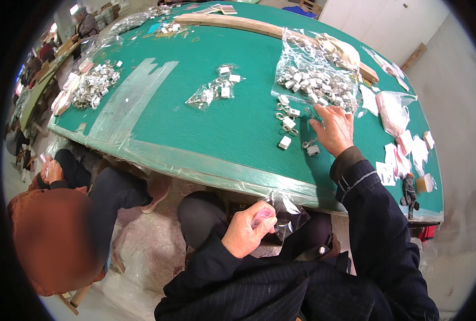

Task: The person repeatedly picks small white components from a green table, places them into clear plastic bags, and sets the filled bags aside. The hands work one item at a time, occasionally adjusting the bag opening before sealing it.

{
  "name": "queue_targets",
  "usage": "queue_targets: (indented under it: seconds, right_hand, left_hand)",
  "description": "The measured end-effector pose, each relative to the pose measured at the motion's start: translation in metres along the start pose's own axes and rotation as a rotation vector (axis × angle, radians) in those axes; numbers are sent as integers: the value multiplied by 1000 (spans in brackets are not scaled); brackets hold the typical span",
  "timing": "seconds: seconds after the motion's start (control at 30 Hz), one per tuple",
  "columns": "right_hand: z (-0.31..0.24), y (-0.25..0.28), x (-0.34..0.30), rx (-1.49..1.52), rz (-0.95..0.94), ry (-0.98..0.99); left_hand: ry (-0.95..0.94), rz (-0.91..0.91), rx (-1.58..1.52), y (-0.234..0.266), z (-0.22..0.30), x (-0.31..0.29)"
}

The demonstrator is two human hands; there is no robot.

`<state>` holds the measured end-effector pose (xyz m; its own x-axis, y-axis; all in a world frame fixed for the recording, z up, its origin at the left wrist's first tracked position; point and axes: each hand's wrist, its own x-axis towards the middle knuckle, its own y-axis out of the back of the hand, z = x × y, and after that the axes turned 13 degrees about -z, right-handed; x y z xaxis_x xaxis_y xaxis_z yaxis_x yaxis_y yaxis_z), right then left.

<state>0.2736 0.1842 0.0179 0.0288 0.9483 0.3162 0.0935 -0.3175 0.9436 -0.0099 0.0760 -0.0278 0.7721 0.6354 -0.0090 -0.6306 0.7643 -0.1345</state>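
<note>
Over my lap, my left hand (251,229) is closed on a small clear plastic bag (289,211), which hangs off to its right. Something pinkish shows between the thumb and fingers, too small to make out. My right hand (334,130) reaches over the green table, thumb and fingers apart, at the near edge of a heap of small white cubes with metal rings (321,85). That heap lies on a large clear plastic sheet or bag (281,64). Just left of my right hand, several loose white cubes with rings (285,142) lie on the table.
Bagged cubes (216,90) lie mid-table; another heap (96,83) is at left. A long wooden strip (227,21) crosses the far side. At right are a plastic bag (393,112), paper scraps, a dark glove (409,192) and a tape roll (424,183). A person (61,235) sits at left.
</note>
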Motion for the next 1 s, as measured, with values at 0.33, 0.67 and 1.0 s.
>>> queue_targets:
  seconds: [0.33, 0.67, 1.0]
  right_hand:
    - [-3, 24, -8, 580, 91, -5]
    - [-76, 91, -131, 655, -131, 399]
    - [-55, 130, -177, 721, -274, 423]
  left_hand:
    - [-12, -1, 82, 6, -1, 4]
    - [-114, 28, 316, -24, 25, -8]
    - [-210, -42, 779, -52, 41, -15]
